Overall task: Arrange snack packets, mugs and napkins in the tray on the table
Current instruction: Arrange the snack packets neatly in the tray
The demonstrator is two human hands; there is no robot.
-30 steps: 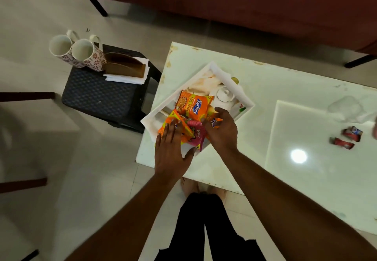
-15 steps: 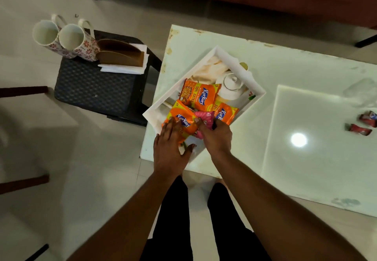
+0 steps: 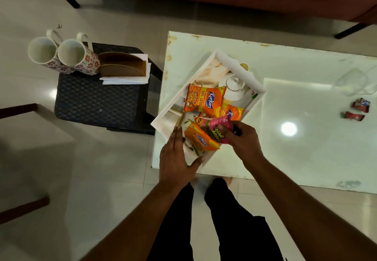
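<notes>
Left hand lies flat, fingers pressed together, on the tray's near-left edge, probably steadying it, while the right hand pinches the pink packet over the orange packets at its near end; mugs and napkins sit on the stool, left of the desk.

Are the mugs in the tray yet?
No, the left floral mug and the right floral mug stand on the dark stool, outside the white tray.

Black trousers, forearms bare to frame edge, feet bare, approx. half hidden.
</notes>
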